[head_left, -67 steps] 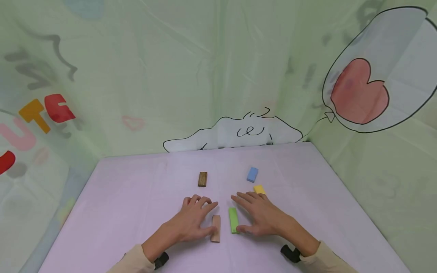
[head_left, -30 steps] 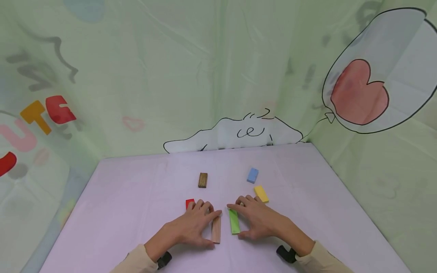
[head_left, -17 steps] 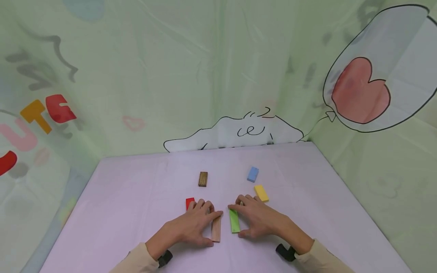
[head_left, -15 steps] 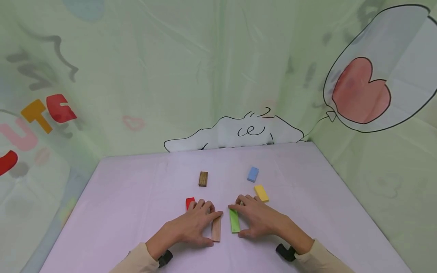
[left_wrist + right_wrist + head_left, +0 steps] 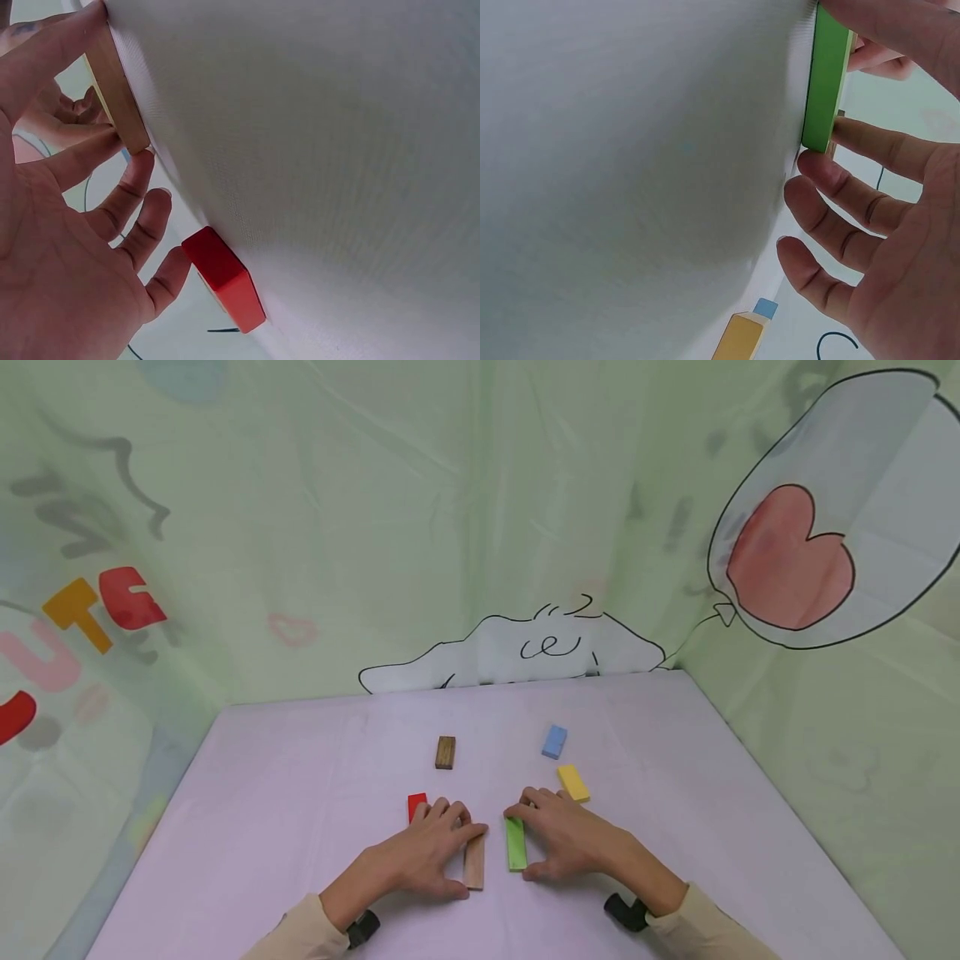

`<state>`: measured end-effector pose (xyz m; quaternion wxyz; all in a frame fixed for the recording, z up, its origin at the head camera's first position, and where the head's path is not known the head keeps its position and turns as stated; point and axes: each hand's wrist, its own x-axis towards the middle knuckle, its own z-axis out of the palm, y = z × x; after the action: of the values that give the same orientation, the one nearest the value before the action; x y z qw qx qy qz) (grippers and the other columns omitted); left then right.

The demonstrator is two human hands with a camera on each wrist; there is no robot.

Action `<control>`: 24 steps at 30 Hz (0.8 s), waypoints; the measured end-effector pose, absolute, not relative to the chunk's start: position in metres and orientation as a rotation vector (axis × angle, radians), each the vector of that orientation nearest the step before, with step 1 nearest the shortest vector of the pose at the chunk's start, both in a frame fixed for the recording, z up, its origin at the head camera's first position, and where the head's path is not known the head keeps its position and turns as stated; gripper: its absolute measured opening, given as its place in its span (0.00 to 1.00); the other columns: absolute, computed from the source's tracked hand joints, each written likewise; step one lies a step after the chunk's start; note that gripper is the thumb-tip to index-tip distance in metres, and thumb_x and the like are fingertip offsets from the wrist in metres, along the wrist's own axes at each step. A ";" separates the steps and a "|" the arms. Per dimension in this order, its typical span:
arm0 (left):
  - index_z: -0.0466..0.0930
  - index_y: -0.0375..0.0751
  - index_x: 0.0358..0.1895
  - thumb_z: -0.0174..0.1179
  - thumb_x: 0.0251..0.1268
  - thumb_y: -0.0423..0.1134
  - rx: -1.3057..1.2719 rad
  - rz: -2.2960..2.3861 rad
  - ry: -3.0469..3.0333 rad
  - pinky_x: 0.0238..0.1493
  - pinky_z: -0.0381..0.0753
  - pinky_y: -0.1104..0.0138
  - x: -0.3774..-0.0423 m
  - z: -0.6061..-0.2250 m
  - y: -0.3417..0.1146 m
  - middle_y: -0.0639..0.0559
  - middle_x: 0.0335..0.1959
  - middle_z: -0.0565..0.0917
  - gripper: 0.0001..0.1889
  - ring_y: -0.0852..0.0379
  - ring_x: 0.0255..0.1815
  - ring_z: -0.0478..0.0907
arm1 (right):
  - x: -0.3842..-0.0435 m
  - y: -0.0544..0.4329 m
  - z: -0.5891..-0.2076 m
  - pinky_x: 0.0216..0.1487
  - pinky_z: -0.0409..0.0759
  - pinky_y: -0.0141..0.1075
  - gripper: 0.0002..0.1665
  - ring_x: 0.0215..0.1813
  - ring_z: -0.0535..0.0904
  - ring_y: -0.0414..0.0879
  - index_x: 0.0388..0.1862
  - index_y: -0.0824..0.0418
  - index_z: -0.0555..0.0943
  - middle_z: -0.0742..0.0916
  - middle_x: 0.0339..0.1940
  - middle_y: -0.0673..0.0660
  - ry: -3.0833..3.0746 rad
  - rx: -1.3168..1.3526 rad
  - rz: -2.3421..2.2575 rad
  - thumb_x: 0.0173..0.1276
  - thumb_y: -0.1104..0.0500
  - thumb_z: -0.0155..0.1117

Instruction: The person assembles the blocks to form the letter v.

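Left of the near-parallel green block (image 5: 516, 847), pinched endwise by the right hand (image 5: 570, 835), the tan block (image 5: 474, 865) was likewise pinched by the left hand (image 5: 426, 853)

My pale lilac worktop (image 5: 300, 793) and what lies on it
Nearest me lie the light wooden block (image 5: 474, 865) and the green block (image 5: 516, 847), apart; left of them the red block (image 5: 416, 805), partly hidden by my left hand (image 5: 429, 858); beyond my right hand (image 5: 564, 835) the yellow block (image 5: 573, 783); farther back, the dark brown block (image 5: 445, 752) and the blue block (image 5: 554, 742), well apart.
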<state>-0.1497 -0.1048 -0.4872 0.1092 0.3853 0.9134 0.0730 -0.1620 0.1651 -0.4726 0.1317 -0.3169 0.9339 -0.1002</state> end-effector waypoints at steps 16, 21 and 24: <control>0.74 0.58 0.75 0.75 0.58 0.61 1.096 0.279 2.666 0.58 0.65 0.62 -0.148 -0.485 -0.104 0.58 0.61 0.73 0.40 0.61 0.56 0.63 | -0.160 0.166 -0.473 0.62 0.82 0.50 0.46 0.58 0.77 0.44 0.70 0.47 0.78 0.81 0.60 0.49 2.709 -0.913 -0.318 0.55 0.34 0.83; 0.73 0.57 0.75 0.75 0.59 0.61 1.096 0.287 2.672 0.59 0.65 0.60 -0.148 -0.485 -0.105 0.57 0.62 0.73 0.40 0.60 0.57 0.63 | -0.160 0.167 -0.471 0.61 0.82 0.50 0.46 0.57 0.77 0.45 0.70 0.48 0.78 0.80 0.60 0.49 2.711 -0.906 -0.326 0.55 0.34 0.83; 0.73 0.57 0.75 0.75 0.59 0.60 1.100 0.292 2.683 0.60 0.65 0.59 -0.149 -0.486 -0.105 0.57 0.63 0.73 0.41 0.59 0.58 0.63 | -0.160 0.168 -0.471 0.60 0.82 0.49 0.46 0.56 0.76 0.44 0.70 0.48 0.79 0.80 0.59 0.49 2.715 -0.913 -0.327 0.54 0.34 0.83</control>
<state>-0.1486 -0.1051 -0.4863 0.1132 0.3750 0.9147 0.0997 -0.1603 0.1676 -0.4710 0.1289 -0.3141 0.9338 -0.1126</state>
